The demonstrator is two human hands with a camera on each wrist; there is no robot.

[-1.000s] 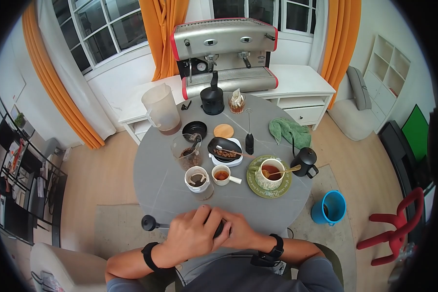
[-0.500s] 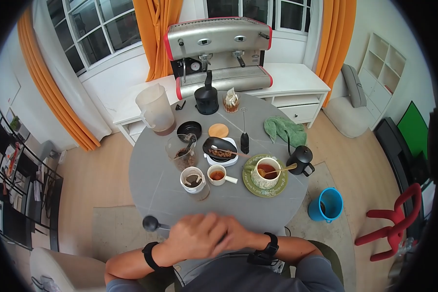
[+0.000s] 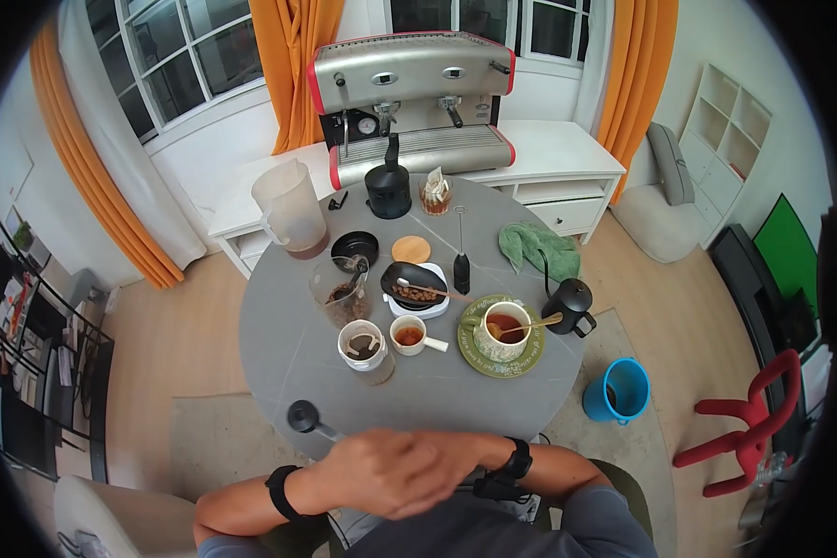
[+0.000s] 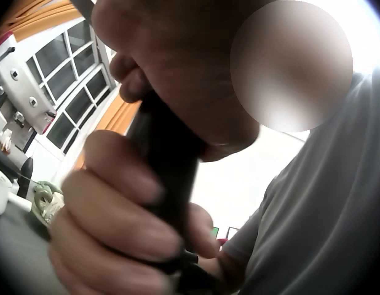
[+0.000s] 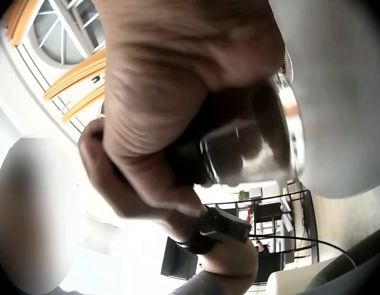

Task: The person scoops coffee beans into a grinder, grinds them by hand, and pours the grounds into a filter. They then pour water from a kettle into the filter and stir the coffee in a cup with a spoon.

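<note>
- what takes up the most room?
- the round grey table, with a silver machine with red ends beyond its far edge

- and after those?
- a frosted jug at the far left of the table, and a green towel at the far right

- where are the hands?
- together at the near edge. the left hand has its fingers bent over a dark cylinder, and the right hand has its own curled round the same piece

- so both are gripping it?
- yes, both. a clear, shiny section shows at one end in the right wrist view, but the hands hide much of the rest

- what stands nearest them on the table?
- a white-rimmed jar, with a small white cup just to its right. the patterned cup sits on a green plate further right

- and the smallest bit?
- a black knob on a thin arm, out to the left of the left hand
</note>
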